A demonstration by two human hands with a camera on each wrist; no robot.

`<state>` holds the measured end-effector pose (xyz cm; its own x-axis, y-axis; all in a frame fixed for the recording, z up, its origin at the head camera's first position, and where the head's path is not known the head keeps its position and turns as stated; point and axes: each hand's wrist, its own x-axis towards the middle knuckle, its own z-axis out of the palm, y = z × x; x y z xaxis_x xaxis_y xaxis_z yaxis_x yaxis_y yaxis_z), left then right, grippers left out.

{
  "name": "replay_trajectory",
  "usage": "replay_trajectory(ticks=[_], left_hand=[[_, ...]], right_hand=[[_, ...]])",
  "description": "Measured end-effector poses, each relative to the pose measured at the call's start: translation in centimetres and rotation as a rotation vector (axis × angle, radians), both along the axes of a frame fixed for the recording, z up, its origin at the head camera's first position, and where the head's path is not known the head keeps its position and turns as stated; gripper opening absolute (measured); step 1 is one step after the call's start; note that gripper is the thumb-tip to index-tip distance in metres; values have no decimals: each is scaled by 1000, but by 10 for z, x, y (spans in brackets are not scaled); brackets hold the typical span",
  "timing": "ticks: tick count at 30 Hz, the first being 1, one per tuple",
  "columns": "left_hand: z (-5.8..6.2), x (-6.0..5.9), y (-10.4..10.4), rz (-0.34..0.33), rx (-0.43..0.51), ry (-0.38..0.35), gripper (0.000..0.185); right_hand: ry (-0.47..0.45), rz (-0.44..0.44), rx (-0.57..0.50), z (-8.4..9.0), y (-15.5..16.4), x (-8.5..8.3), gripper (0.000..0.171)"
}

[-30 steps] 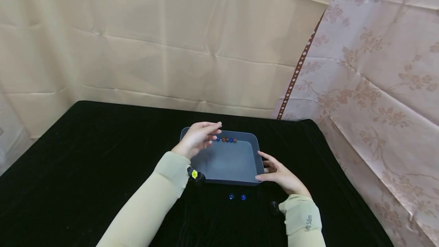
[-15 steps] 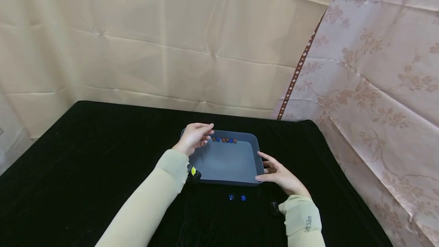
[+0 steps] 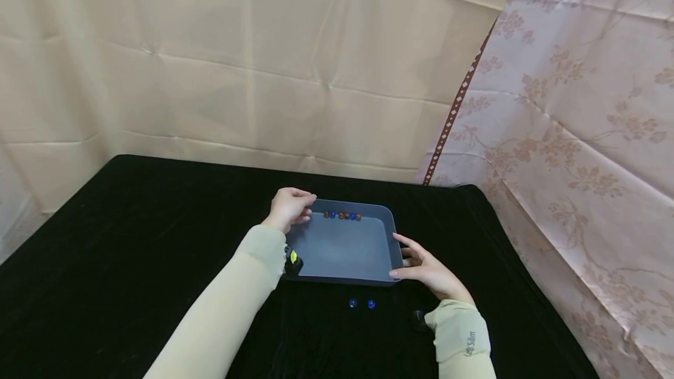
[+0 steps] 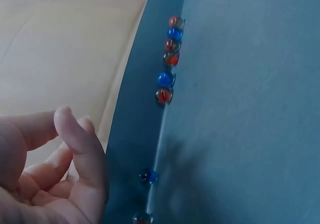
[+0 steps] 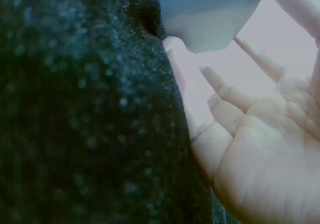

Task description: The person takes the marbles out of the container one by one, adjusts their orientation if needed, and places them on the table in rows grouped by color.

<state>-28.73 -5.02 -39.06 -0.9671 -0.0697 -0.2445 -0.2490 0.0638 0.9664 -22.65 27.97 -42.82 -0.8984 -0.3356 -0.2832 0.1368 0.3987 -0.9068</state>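
Observation:
A grey-blue tray (image 3: 342, 250) stands on the black cloth. Along its far wall lies a row of red-brown and blue marbles (image 3: 341, 216). In the left wrist view, a blue marble (image 4: 145, 176) and a clear marble with red (image 4: 142, 218) lie apart from that row, close to my left hand (image 4: 75, 159). This hand hovers over the tray's far left corner; its fingers are loosely bent with nothing visible between them. My right hand (image 3: 429, 271) holds the tray's right side near the front corner, thumb and forefinger at the rim.
Two blue marbles (image 3: 353, 303) lie on the black cloth (image 3: 184, 238) in front of the tray. Cream fabric (image 3: 210, 75) hangs behind the table, and flowered pink fabric (image 3: 574, 104) hangs at the right.
My left hand has moved left along the far wall to the tray's corner, uncovering more of the marble row. My right hand stays at the tray.

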Motion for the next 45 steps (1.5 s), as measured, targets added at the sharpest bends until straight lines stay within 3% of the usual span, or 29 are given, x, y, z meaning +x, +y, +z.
replay_trajectory(ticks=[7,19,31,45], left_hand=[[0,-2,-2,7,-107,0,29],[-13,-13,-4,33,-293,-17,20],[-15,-8,0,19,-513,36,14],[-17,-8,3,-12,-674,83,21]], right_hand=[[-5,2,-9,0,0,0,79],[-3,8,-17,0,-1,1,81],[10,33,-16,0,0,1,81],[0,23,-14,2,1,2,80]])
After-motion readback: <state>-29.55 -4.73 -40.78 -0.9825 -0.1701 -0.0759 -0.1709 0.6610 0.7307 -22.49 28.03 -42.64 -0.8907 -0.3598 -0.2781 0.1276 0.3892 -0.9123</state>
